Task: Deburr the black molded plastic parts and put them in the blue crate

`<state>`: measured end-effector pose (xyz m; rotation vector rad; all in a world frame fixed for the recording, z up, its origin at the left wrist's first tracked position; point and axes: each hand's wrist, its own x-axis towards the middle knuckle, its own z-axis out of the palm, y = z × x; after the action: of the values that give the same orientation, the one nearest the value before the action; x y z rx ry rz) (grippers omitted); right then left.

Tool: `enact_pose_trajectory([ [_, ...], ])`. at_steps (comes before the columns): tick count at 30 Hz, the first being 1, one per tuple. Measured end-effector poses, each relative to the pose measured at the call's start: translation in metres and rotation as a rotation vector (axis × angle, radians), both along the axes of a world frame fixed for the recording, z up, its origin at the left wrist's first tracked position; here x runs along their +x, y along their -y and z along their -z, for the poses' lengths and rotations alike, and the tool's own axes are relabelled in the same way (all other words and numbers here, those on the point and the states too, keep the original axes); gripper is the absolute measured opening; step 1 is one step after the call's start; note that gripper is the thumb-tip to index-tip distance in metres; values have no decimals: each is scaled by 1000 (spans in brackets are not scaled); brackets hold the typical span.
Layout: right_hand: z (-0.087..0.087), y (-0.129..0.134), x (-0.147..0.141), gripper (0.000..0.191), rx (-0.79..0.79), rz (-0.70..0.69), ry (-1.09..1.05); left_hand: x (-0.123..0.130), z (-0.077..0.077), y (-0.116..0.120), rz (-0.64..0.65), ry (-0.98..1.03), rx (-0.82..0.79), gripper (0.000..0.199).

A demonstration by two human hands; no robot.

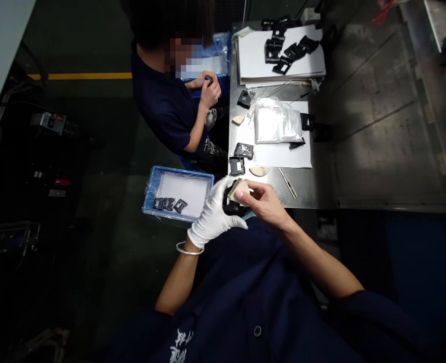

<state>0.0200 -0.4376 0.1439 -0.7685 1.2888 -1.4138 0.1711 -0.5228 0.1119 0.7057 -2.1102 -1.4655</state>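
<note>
My left hand (213, 214), in a white glove with a bangle on the wrist, grips a black plastic buckle-like part (230, 197). My bare right hand (264, 199) pinches a beige wedge of sponge (240, 190) between finger and thumb. The sponge presses against the black part, whose lower side is hidden by my fingers. Another black part (237, 165) and a crumpled dark piece (244, 150) lie on the steel table (279, 199) just beyond my hands.
A blue tray (177, 172) lined with plastic holds several black parts at my left. On the table lie tweezers (288, 182), sponge wedges (259, 171), a silver bag (276, 122) and stacked white sheets (253, 58). A co-worker (166, 96) sits beyond, handling a small dark item.
</note>
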Motion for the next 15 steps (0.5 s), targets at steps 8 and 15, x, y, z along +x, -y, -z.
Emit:
enact_pose_trajectory([
  [8, -26, -14, -19, 18, -132, 124, -532, -1, -10, -4, -107, -22, -108, 76],
  [15, -28, -2, -20, 17, -441, 196, -973, -3, -10, -8, -83, -106, -257, 67],
])
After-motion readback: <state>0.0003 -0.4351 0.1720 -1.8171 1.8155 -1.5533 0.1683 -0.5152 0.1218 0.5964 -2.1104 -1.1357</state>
